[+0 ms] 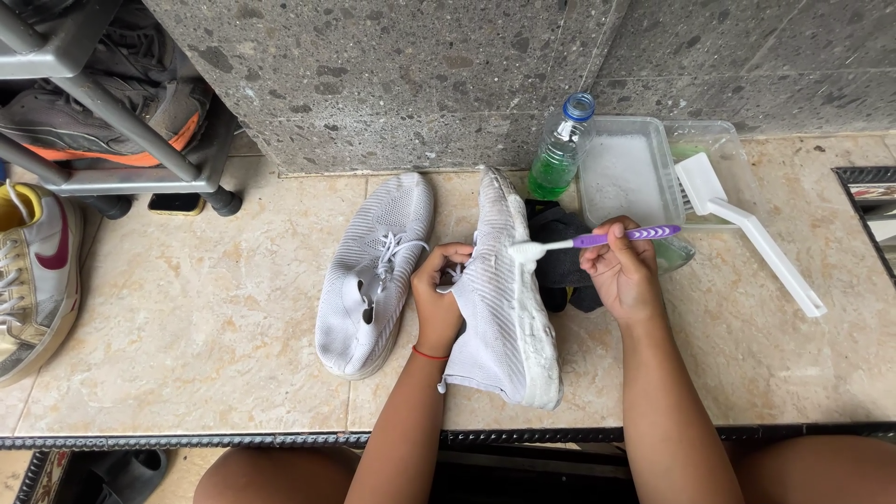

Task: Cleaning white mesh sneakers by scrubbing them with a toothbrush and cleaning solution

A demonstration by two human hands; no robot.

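Hands at work on a white knit shoe point(499, 308), tipped on its side on a tiled ledge point(187, 317). Left hand point(437, 294), a red thread at the wrist, is curled shut on the shoe's collar, fingers tucked into the opening beside the laces, holding it tilted with the sole facing right. Right hand point(621, 271) is closed in a pinch on the purple handle of a toothbrush point(597, 240), held level, its foamy white head touching the upper edge of the sole, which is coated in suds along its length. Just left of the left hand lies the second shoe point(373, 271), flat on the tile, laces loose, close beside the first. Behind the right hand, tucked between the held shoe and the containers, sits a dark cloth point(560, 261). Beyond that hand a clear tub point(630, 173) holds white foamy water; a second clear tub point(723, 149) stands to its right, and a white long-handled brush point(747, 233) rests over its rim, handle running out onto the tile. A plastic bottle point(560, 149) of green liquid, blue-capped, stands just left of the tubs against a speckled stone wall point(420, 75). Far to the left, well apart, a white and yellow sneaker point(33, 280) lies below a grey metal rack point(103, 103) with more footwear.
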